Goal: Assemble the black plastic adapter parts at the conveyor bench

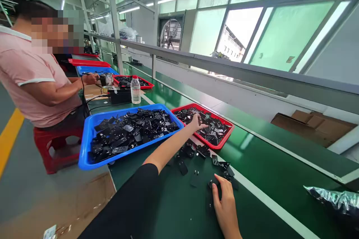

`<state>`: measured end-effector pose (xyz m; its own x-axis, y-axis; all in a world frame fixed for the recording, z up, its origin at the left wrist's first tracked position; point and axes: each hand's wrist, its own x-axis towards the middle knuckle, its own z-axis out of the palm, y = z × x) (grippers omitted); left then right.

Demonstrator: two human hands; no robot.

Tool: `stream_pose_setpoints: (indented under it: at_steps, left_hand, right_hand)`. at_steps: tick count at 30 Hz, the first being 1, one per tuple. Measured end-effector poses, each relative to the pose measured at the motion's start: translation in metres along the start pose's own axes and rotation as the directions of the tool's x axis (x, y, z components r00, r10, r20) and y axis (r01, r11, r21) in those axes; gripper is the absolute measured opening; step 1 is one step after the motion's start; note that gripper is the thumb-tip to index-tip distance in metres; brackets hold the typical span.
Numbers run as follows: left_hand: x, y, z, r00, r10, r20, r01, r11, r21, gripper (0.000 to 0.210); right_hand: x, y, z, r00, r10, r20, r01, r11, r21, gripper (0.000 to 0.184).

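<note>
My left hand (196, 123) is stretched out over the red tray (224, 143), its fingers apart just above a pile of small black parts (214, 130). A dark piece shows by its fingers, but I cannot make out whether it touches them. Nearer to me, my right hand (226, 203) rests low over the green tabletop (174, 209). Its thumb and forefinger close around a small black plastic part (214, 183), partly hidden by the fingers. Several loose black parts (183, 167) lie on the table between the red tray and my right hand.
Left of my arm, a blue tray (84, 160) holds a heap of black parts. Behind it stand a water bottle (135, 91) and another red tray (150, 85). A co-worker (42, 71) sits at the left. A silvery bag (336, 201) lies at the right edge.
</note>
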<state>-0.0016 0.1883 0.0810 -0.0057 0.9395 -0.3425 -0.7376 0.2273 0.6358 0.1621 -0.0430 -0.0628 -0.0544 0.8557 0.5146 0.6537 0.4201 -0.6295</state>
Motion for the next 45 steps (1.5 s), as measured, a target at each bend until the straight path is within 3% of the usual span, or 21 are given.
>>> stream_pose_setpoints:
  at_steps: [2, 5, 8, 11, 13, 16, 17, 18, 19, 21, 24, 29, 32, 34, 36, 38, 41, 45]
  left_hand:
    - [-0.004, 0.007, -0.017, 0.997, 0.074, -0.006, -0.071, 0.973, 0.220, 0.027]
    - [-0.016, 0.048, -0.048, 0.960, 0.279, 0.038, -0.258, 0.818, 0.515, 0.024]
    - [-0.036, 0.105, -0.085, 0.870, 0.482, 0.102, -0.384, 0.533, 0.754, 0.028]
    - [-0.065, 0.137, -0.121, 0.813, 0.545, 0.204, -0.379, 0.230, 0.896, 0.038]
    - [-0.085, 0.130, -0.141, 0.804, 0.525, 0.279, -0.371, 0.078, 0.925, 0.049]
    - [-0.110, 0.082, -0.166, 0.821, 0.316, 0.475, -0.458, -0.131, 0.879, 0.065]
    - [-0.115, 0.063, -0.173, 0.799, 0.090, 0.594, -0.548, -0.294, 0.783, 0.070]
    - [-0.119, 0.044, -0.179, 0.767, -0.062, 0.639, -0.608, -0.389, 0.692, 0.077]
    - [-0.120, 0.028, -0.184, 0.759, -0.161, 0.631, -0.628, -0.438, 0.643, 0.085]
    - [-0.113, 0.007, -0.186, 0.761, -0.220, 0.610, -0.627, -0.491, 0.605, 0.103]
    - [-0.084, 0.001, -0.173, 0.754, -0.228, 0.616, -0.644, -0.446, 0.622, 0.116]
    - [-0.040, -0.007, -0.140, 0.675, -0.301, 0.673, -0.736, -0.212, 0.643, 0.114]
    - [-0.035, -0.030, -0.129, 0.644, -0.189, 0.741, -0.752, 0.016, 0.658, 0.081]
    - [-0.038, -0.047, -0.123, 0.649, -0.056, 0.758, -0.745, 0.154, 0.649, 0.058]
    - [-0.045, -0.062, -0.118, 0.669, 0.058, 0.741, -0.733, 0.222, 0.643, 0.042]
    - [-0.056, -0.076, -0.112, 0.694, 0.124, 0.710, -0.716, 0.231, 0.659, 0.030]
    - [-0.079, -0.091, -0.104, 0.721, 0.133, 0.680, -0.688, 0.250, 0.681, 0.026]
    - [-0.109, -0.091, -0.102, 0.733, 0.003, 0.681, -0.641, 0.341, 0.688, 0.037]
  right_hand:
    - [0.002, -0.001, -0.002, 0.999, 0.035, -0.009, -0.035, 0.999, 0.015, 0.029]
    - [0.004, -0.003, -0.005, 0.999, 0.032, 0.018, -0.032, 0.999, 0.021, 0.027]
    - [0.003, -0.005, -0.004, 0.998, -0.028, 0.059, 0.029, 1.000, -0.002, 0.025]
    - [0.001, -0.008, -0.002, 0.991, -0.122, 0.055, 0.126, 0.990, -0.066, 0.026]
    - [0.000, -0.008, -0.004, 0.984, -0.174, 0.028, 0.176, 0.975, -0.133, 0.028]
    - [0.005, -0.002, -0.015, 0.985, -0.172, -0.001, 0.167, 0.958, -0.233, 0.033]
    - [0.008, 0.002, -0.021, 0.992, -0.128, -0.016, 0.120, 0.961, -0.250, 0.036]
    - [0.012, 0.008, -0.026, 0.997, -0.061, -0.037, 0.050, 0.966, -0.255, 0.042]
    - [0.016, 0.015, -0.031, 0.998, 0.020, -0.057, -0.034, 0.968, -0.250, 0.049]
    - [0.027, 0.032, -0.037, 0.982, 0.179, -0.060, -0.188, 0.952, -0.243, 0.068]
    - [0.050, 0.052, -0.032, 0.959, 0.280, 0.029, -0.260, 0.921, -0.291, 0.088]
    - [0.095, 0.049, -0.005, 0.963, 0.203, 0.177, -0.171, 0.969, -0.178, 0.074]
    - [0.108, 0.029, 0.015, 0.953, 0.141, 0.268, -0.119, 0.988, -0.097, 0.063]
    - [0.109, 0.015, 0.028, 0.960, 0.085, 0.268, -0.074, 0.996, -0.052, 0.059]
    - [0.104, 0.003, 0.037, 0.975, 0.047, 0.217, -0.051, 0.999, 0.009, 0.051]
    - [0.095, -0.007, 0.040, 0.987, 0.055, 0.149, -0.064, 0.996, 0.060, 0.038]
    - [0.077, -0.016, 0.026, 0.991, 0.100, 0.087, -0.108, 0.990, 0.089, 0.028]
    - [0.038, -0.025, -0.028, 0.983, 0.145, 0.108, -0.155, 0.984, 0.087, 0.039]
